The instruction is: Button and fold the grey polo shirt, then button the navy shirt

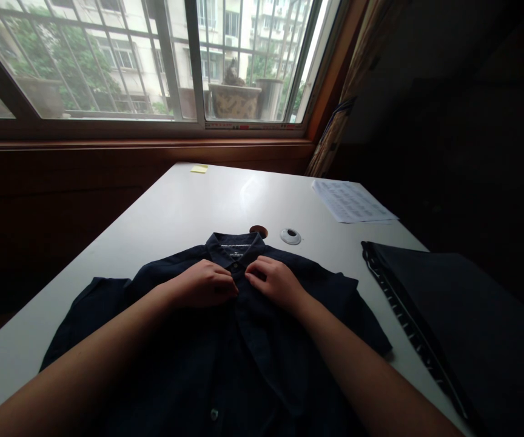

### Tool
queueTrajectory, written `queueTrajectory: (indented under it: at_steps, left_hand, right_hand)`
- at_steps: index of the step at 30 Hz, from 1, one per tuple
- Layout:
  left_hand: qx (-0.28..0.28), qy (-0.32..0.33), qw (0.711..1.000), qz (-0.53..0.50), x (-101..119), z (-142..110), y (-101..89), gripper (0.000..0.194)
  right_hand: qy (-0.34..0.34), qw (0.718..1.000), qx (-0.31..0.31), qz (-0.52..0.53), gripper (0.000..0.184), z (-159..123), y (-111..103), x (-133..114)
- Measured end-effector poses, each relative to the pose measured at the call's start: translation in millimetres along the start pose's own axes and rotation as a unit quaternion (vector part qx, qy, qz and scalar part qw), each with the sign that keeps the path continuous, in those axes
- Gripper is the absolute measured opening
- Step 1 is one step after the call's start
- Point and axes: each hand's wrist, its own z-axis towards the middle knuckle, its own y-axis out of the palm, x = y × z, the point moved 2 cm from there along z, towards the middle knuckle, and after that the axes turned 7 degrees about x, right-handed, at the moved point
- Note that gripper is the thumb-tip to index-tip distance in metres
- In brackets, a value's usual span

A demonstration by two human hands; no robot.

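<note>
A dark navy collared shirt (180, 370) lies front up on the white table (225, 200), its collar (258, 246) pointing towards the window. My left hand (204, 283) is on the front just below the collar, fingers curled and pinching the placket edge. Opposite it, my right hand (276, 282) has thumb and fingers drawn together on the other side of the placket. A small button shows at the collar between the hands, and another button (214, 414) lies lower down the front. What exactly sits between the fingertips is too dark to see.
Dark folded fabric (462, 303) with a light-marked edge lies at the right. Printed sheets (353, 201) are at the back right, a yellow sticky note (199, 169) at the back left. Beyond the collar are a table hole (259, 230) and a round grommet cover (291, 237).
</note>
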Motion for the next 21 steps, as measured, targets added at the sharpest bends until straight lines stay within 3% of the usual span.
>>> queueTrajectory:
  at_steps: [10,21]
  left_hand:
    - [0.0,-0.002,1.0,0.02,1.5,1.4,-1.0,0.013]
    - [-0.024,-0.031,0.999,-0.031,1.1,3.0,-2.2,0.015]
  right_hand:
    - [0.001,1.0,0.002,-0.002,0.005,-0.3,-1.0,-0.6]
    - [0.004,1.0,-0.003,-0.001,0.005,-0.1,-0.8,-0.5]
